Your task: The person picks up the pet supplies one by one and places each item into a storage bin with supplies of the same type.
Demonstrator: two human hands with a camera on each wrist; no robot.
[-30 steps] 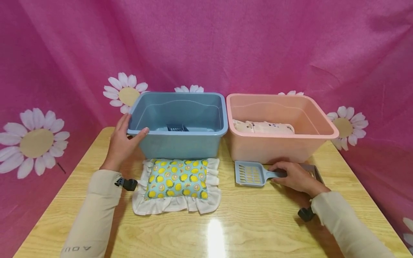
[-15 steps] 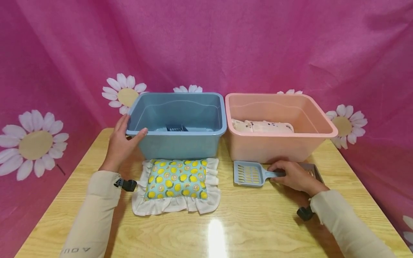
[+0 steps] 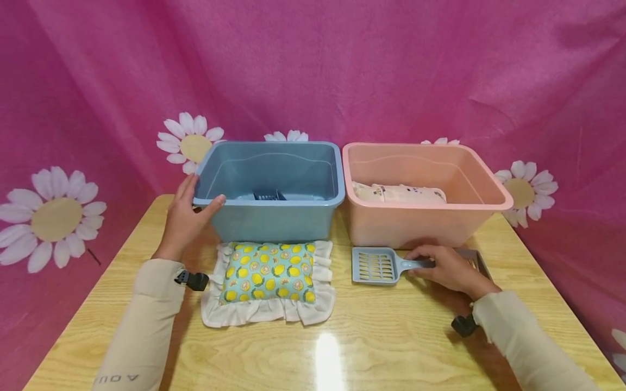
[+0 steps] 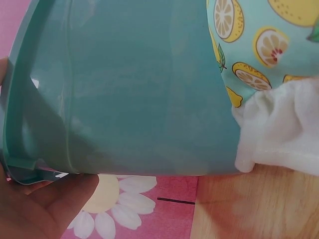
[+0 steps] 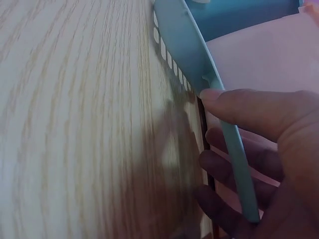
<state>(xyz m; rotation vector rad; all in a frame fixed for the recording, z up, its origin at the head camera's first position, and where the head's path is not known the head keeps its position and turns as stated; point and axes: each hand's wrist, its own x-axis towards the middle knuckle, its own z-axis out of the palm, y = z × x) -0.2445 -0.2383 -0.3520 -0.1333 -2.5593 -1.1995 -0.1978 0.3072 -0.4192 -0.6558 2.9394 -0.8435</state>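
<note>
My left hand [image 3: 185,221] holds the near left corner of a blue plastic bin [image 3: 274,224], its thumb on the front of the rim and its fingers along the left side. The left wrist view shows the bin's outer wall [image 4: 129,89]. My right hand [image 3: 450,267] pinches the handle [image 5: 239,164] of a pale blue slotted litter scoop [image 3: 398,265]. The scoop's head points left, low over the table in front of a pink plastic bin [image 3: 406,227]. Whether the head touches the wood is hard to tell.
A lemon-print pillow [image 3: 271,274] with white ruffles lies before the blue bin. A dark slotted object [image 3: 268,194] lies inside that bin. The pink bin contains a cream patterned cloth bundle [image 3: 406,194]. Partly behind my right hand is a shallow dark-edged box [image 3: 481,265].
The scoop's head has turned and shifted slightly left and nearer to me, with its slots showing more plainly. My left hand stays on the blue bin's corner.
</note>
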